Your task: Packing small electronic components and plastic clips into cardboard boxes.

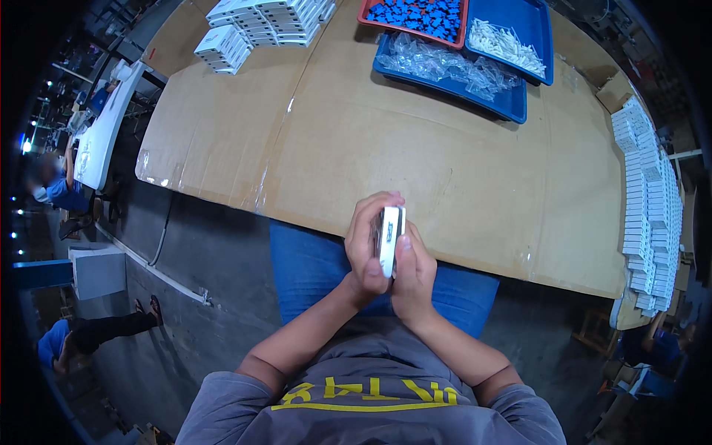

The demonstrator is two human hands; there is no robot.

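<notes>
Both my hands meet around a small white flat plastic case (pixel 389 237), held on edge just over the near side of the table. A narrow dark slot shows on the case's upward edge. My left hand (pixel 363 241) wraps the case from the left, fingers along its far end and thumb near its lower end. From the right, my right hand (pixel 414 271) presses against it with the thumb on its side. The inner faces of the case and most of my right fingertips are hidden.
Cardboard covers the table (pixel 356 163). White cases (pixel 274 22) are stacked at the back left. At the back right sit a red tray (pixel 363 16) of blue pieces, a blue tray (pixel 460 90) of clear plastic pieces and another blue tray (pixel 547 44) of white pieces. More white stacks (pixel 645 208) line the right edge.
</notes>
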